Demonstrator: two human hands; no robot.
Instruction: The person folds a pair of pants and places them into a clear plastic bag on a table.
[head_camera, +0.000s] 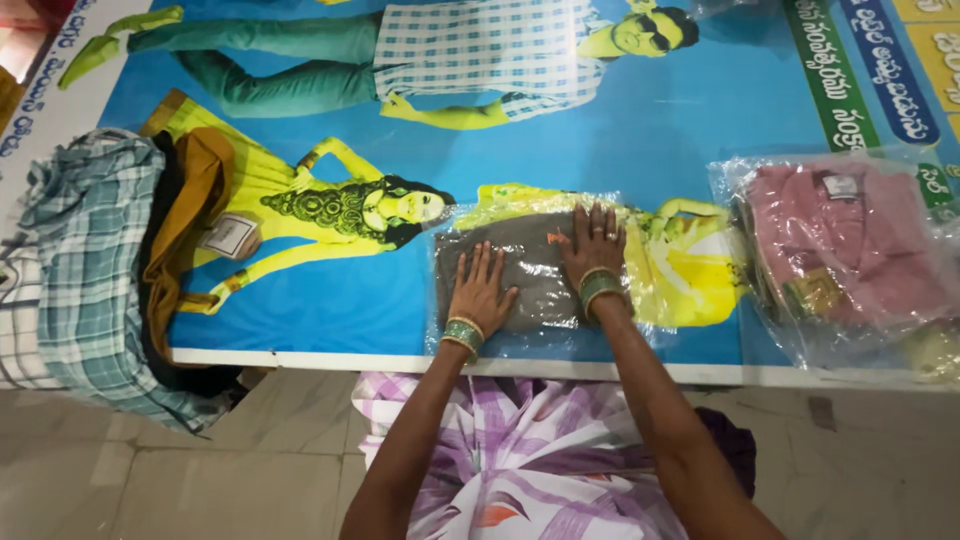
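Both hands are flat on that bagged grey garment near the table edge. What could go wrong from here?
1. The grey garment in its clear bag lies close to the table edge; under the left hand and right hand, the slick plastic might slide off toward the floor.
2. The checked cloth pile already overhangs the left end and may slip down.
3. The bagged pink garment sits beside the right forearm; an outward sweep might nudge it.

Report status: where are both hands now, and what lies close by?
Left hand and right hand flat, open, on grey bagged garment. Pink bagged shirts to the right, apart. Checked cloth pile at left table edge.
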